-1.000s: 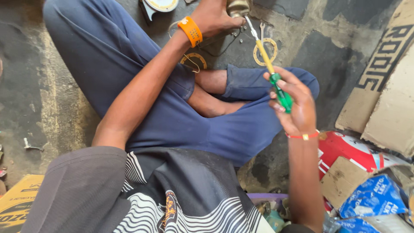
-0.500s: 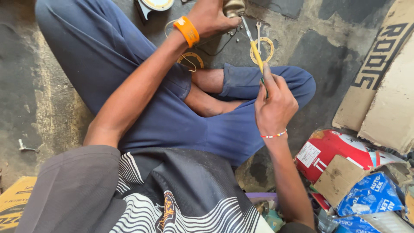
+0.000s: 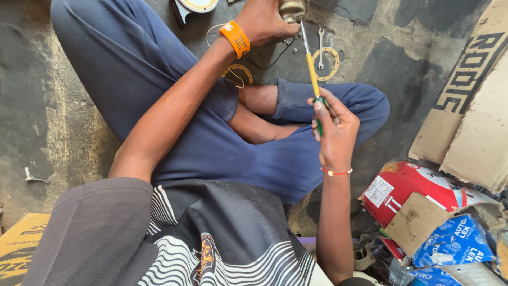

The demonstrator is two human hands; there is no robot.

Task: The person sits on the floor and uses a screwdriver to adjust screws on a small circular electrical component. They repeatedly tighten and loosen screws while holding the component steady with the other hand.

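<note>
Now r. hand round screwdriver, l. hand on metal part.

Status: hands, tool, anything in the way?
Right hand grips yellow-shafted, green-handled screwdriver, tip at brass-coloured metal part. Left hand holds that part. Small spanner lies beside, apart.

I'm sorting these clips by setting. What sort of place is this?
Probably an informal repair workshop, with work done on the floor. The right hand holds a screwdriver to a metal part the left hand grips; a spanner and ring gaskets lie on stained concrete.
</note>
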